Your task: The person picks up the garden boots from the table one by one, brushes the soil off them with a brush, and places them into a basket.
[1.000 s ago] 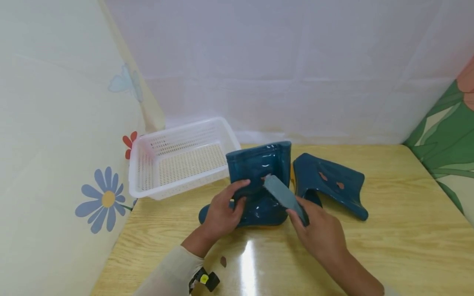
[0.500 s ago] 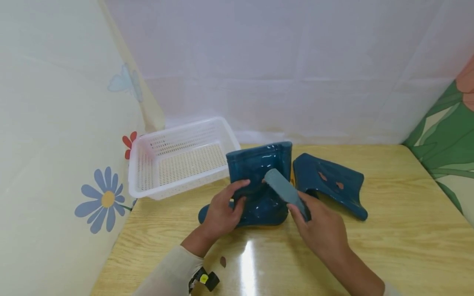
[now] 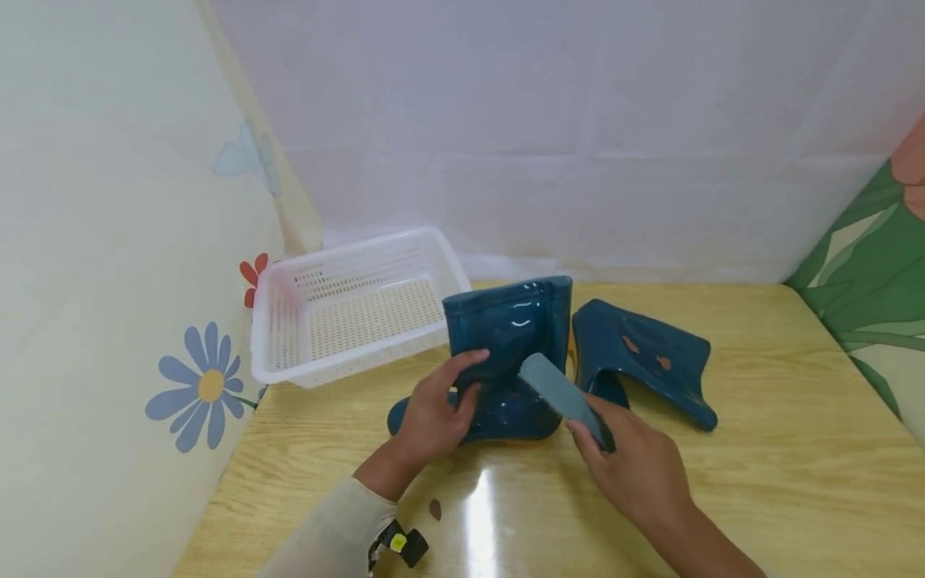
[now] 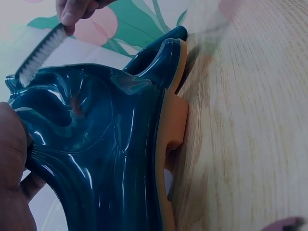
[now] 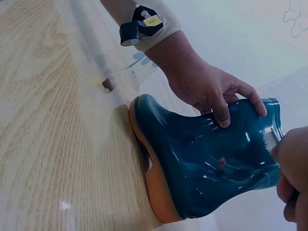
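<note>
A glossy dark teal rain boot with an orange sole stands upright on the table, its toe to the left. My left hand grips the front of its shaft, thumb on the near side. My right hand holds a scrub brush by its end, the blue-grey back facing up. White bristles point at the shaft in the left wrist view. A brownish smear marks the boot's side. Just behind, to the right, is a second teal boot with brown patches on its shaft.
A white perforated plastic basket stands at the back left, close to the boot. On the wooden table, a small brown flake lies near my left wrist. Cloth-covered walls border the back and sides.
The brush in my right hand shifted slightly up the shaft, then came back down and a little to the right. My left hand and both boots stay practically where they were.
</note>
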A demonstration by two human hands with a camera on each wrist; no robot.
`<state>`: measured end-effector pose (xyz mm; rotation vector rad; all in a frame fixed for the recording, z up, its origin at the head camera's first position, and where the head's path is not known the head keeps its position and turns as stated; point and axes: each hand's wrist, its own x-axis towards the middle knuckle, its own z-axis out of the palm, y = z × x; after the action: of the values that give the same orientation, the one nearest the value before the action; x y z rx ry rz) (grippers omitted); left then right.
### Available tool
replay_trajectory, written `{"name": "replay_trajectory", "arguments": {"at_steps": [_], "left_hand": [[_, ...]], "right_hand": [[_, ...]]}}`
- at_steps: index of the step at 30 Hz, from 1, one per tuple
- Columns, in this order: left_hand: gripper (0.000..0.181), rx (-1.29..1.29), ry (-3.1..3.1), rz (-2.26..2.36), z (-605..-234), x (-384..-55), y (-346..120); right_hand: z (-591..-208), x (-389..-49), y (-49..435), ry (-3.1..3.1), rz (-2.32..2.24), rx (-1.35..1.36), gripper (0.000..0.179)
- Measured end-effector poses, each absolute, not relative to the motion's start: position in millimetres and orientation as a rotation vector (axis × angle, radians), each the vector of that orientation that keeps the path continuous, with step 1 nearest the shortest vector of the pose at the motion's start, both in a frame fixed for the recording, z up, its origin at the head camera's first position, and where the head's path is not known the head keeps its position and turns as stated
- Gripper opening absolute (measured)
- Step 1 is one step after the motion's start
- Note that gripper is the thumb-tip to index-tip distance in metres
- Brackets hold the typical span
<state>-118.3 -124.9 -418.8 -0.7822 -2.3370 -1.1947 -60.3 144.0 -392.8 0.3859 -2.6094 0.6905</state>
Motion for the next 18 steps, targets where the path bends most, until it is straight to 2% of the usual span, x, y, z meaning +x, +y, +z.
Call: {"name": "replay_trajectory", "arguments": {"at_steps": [18], "left_hand": [[0.058,-0.781,-2.336,-1.171,-418.6,-118.2,-125.5]], "right_hand": [[-393.1,-58.3,148.9,-2.552,0.695,0.353,0.043]]}}
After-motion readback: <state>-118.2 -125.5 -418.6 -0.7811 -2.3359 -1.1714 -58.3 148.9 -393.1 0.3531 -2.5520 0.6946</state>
